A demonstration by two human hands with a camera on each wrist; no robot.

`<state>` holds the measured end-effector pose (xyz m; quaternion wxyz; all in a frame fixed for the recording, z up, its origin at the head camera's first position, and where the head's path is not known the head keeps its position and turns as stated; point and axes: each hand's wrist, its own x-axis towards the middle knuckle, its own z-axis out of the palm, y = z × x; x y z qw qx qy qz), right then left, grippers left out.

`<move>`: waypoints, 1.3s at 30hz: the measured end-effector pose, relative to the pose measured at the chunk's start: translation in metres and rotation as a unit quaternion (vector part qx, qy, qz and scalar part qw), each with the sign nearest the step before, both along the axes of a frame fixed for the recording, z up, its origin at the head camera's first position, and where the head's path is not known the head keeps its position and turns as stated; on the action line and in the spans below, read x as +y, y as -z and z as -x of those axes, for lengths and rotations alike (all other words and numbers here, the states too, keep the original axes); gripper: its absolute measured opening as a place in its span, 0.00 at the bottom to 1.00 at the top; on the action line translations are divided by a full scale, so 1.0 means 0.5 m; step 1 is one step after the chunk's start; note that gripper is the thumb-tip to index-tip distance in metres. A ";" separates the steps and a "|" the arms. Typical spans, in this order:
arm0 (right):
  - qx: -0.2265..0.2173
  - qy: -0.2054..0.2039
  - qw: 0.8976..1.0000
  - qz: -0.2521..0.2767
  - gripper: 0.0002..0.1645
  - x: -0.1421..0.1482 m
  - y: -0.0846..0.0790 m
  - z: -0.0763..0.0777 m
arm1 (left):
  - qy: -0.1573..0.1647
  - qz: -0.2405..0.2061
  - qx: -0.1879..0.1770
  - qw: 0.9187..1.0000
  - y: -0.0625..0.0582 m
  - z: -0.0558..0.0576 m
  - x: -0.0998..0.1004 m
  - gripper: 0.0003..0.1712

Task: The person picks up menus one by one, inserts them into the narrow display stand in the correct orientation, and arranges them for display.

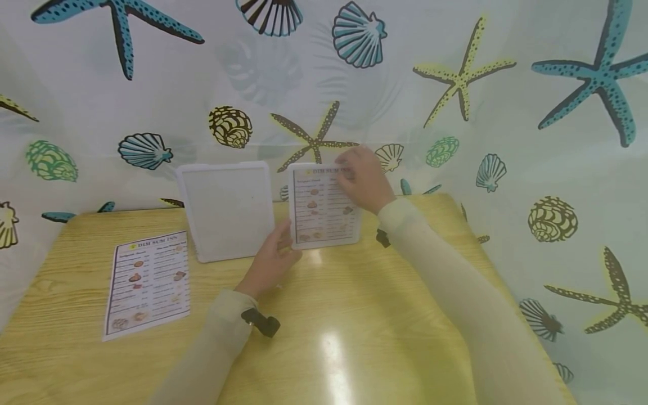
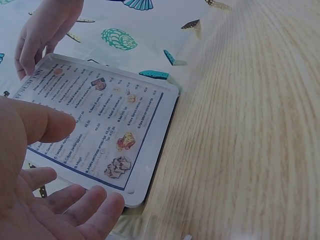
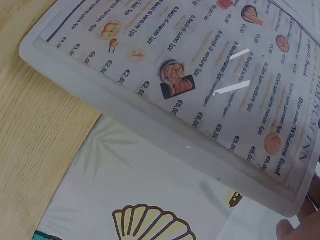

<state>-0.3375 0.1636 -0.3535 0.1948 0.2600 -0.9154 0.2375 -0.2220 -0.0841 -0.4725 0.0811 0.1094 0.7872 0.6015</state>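
A menu sheet headed "DIM SUM INN" sits in a white-rimmed frame (image 1: 325, 205) that stands near the back of the table, with its face toward me. My right hand (image 1: 365, 179) pinches its upper right corner; in the right wrist view only fingertips (image 3: 300, 230) show at that corner. At the frame's lower left edge is my left hand (image 1: 273, 261), its fingers spread and loosely bent. The left wrist view has this left hand (image 2: 60, 185) with thumb and fingers apart beside the menu frame (image 2: 161, 132). Glare marks cross the menu (image 3: 210, 65) in the right wrist view.
A larger white-rimmed panel (image 1: 230, 214), blank inside, leans upright just left of the menu frame. Another printed menu sheet (image 1: 147, 284) lies flat on the wooden table (image 1: 304, 337) at the left. Behind hangs a sheet patterned with shells and starfish (image 1: 395, 112).
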 end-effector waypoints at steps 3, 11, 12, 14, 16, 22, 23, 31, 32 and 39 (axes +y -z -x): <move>-0.004 0.024 1.000 0.007 0.16 0.003 0.000 -0.001 | -0.001 0.002 -0.002 1.000 0.000 -0.002 0.001 0.47; 0.008 0.048 0.998 0.028 0.14 0.016 0.002 -0.006 | -0.005 0.007 -0.007 1.000 -0.001 -0.006 0.002 0.47; 0.005 0.046 0.998 0.029 0.15 0.018 0.004 -0.005 | -0.005 0.007 -0.007 1.000 -0.001 -0.006 0.002 0.47; -0.001 0.041 0.998 0.039 0.15 0.020 0.007 -0.005 | -0.005 0.006 -0.006 1.000 0.001 -0.005 0.002 0.47; -0.007 0.036 0.998 0.046 0.16 0.023 0.011 -0.006 | -0.006 0.007 -0.004 1.000 0.003 -0.006 0.002 0.47; -0.028 0.033 0.995 0.089 0.24 0.028 0.027 -0.023 | -0.013 0.016 -0.012 1.000 0.005 -0.010 0.002 0.47; -0.032 0.035 0.993 0.106 0.25 0.028 0.030 -0.030 | -0.013 0.018 -0.012 1.000 0.005 -0.010 0.002 0.47; -0.008 0.017 0.971 0.239 0.26 0.018 0.061 -0.088 | -0.019 0.041 -0.017 0.999 -0.006 -0.029 -0.011 0.46; 0.001 0.015 0.968 0.252 0.26 0.017 0.064 -0.092 | -0.021 0.045 -0.019 0.999 -0.010 -0.033 -0.014 0.46; 0.011 0.052 0.949 0.312 0.26 0.019 0.096 -0.109 | -0.016 0.046 -0.015 0.999 -0.018 -0.051 -0.033 0.46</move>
